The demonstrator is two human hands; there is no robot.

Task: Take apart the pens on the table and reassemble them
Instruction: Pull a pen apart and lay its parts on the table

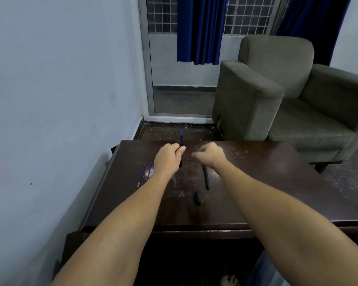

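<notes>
Left hand (167,156) gripped black pen (181,148) upright, blue tip up; right hand (210,155), loosely curled and blurred, sat just beside it, nearer the barrel (206,177) lying lengthwise on the table (256,182).

right hand (210,156) motion-blurred (grip unclear), black pen (205,176) top perhaps under wrist

Dark brown tabletop (256,182) with pale scratches; black pen (181,150) with a blue tip; two blue refills (141,174); black barrel (206,178); grey-green armchair (277,89); deep blue curtain (201,29); pale blue-grey wall (60,89)
</notes>
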